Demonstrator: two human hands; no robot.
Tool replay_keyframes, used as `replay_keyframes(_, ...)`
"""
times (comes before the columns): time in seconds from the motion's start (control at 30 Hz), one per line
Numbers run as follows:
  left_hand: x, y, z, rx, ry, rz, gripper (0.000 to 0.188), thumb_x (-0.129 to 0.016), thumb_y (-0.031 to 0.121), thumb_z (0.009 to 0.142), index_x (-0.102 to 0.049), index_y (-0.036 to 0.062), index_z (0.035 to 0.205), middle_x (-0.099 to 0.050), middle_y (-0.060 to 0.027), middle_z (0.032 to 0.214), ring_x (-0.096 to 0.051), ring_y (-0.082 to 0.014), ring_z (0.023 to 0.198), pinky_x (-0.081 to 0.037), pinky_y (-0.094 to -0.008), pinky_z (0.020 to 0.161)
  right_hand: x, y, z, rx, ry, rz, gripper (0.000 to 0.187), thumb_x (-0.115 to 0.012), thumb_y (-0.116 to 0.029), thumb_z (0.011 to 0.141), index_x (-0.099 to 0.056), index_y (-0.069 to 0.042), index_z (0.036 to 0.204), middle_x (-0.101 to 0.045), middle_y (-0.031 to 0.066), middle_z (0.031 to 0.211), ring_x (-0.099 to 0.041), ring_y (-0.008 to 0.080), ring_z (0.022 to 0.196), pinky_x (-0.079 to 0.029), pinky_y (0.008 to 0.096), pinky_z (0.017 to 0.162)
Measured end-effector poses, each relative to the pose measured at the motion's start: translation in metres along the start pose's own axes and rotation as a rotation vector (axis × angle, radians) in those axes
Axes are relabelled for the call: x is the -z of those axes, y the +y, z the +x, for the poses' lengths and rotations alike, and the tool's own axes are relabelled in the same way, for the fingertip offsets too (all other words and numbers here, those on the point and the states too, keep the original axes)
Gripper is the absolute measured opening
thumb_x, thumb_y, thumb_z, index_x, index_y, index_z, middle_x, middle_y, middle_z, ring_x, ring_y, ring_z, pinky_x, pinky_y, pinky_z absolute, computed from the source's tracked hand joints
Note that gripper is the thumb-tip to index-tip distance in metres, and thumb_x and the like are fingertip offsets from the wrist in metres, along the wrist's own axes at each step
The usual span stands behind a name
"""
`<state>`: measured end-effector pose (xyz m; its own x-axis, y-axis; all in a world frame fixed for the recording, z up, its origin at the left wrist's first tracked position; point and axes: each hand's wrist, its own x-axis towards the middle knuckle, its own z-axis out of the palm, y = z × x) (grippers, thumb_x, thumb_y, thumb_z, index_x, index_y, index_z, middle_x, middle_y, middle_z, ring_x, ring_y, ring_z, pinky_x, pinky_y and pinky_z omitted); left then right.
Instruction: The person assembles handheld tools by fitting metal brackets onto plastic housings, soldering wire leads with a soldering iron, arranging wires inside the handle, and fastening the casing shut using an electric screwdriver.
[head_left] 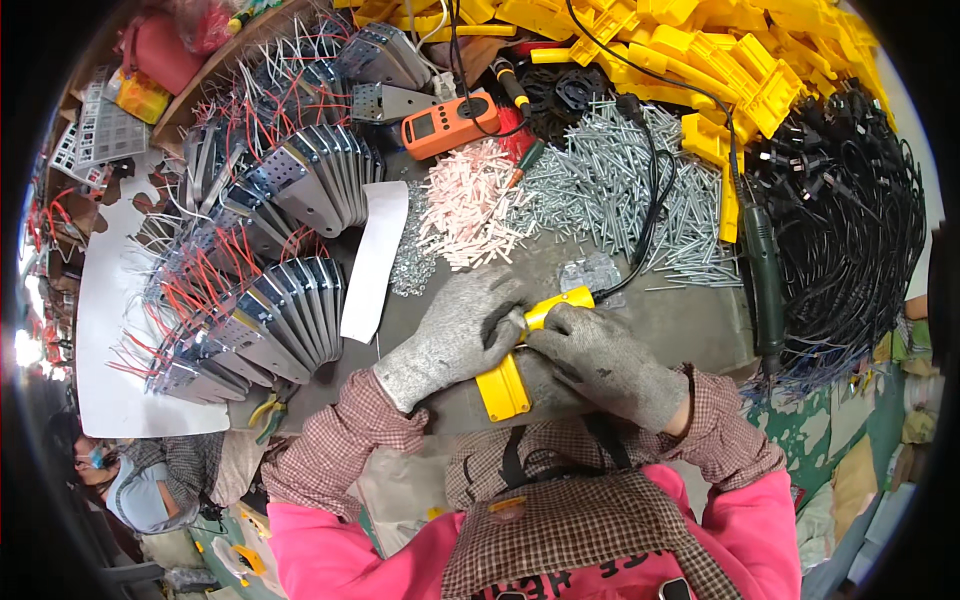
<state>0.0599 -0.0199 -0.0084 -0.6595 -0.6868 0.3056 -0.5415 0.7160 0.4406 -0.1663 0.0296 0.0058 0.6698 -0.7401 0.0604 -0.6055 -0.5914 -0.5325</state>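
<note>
My left hand (460, 318), in a grey knit glove, is closed with thumb and fingertips at a bent yellow plastic housing (504, 390) in front of me. My right hand (605, 362), gloved too, grips the same piece from the right. One arm of the housing points toward me and the other runs up to the right, where a black cord (648, 235) comes out of its end. My fingers cover the bend, so I cannot see any small part there. Just beyond lies a small clear plastic bag (592, 272).
Fanned grey metal brackets (305, 300) with red and white wires fill the left. Beyond my hands lie pink sleeves (470, 205), screws (610, 180) and an orange meter (450, 125). To the right are a green electric screwdriver (763, 280), black cords (850, 220) and yellow housings (720, 60).
</note>
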Motion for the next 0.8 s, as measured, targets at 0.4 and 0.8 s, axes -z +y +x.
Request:
replay_keyframes(0.4, -0.011, -0.002, 0.009, 0.06, 0.102, -0.256, 0.014, -0.059, 0.016, 0.086, -0.061, 0.0024, 0.091, -0.061, -0.0194, 0.096, -0.06, -0.0399, 0.089, -0.049, -0.0459, 0.077, 0.013, 0.021, 0.013, 0.288, -0.039, -0.129, 0.024, -0.058, -0.009, 0.083, -0.061, -0.005, 0.106, -0.058, 0.0133, 0.1, -0.066, 0.027, 0.095, -0.055, 0.0358, 0.077)
replay_keyframes(0.8, 0.02, 0.047, 0.002, 0.252, -0.189, 0.005, 0.057, -0.071, 0.039, 0.082, -0.06, 0.0048, 0.127, -0.061, -0.0155, 0.104, -0.059, -0.0346, 0.098, -0.05, -0.0428, 0.083, 0.053, 0.083, -0.137, -0.83, 0.741, -0.48, 0.065, -0.076, -0.009, 0.078, -0.051, -0.013, 0.139, -0.053, 0.0147, 0.107, -0.054, 0.0342, 0.102, -0.046, 0.0429, 0.09)
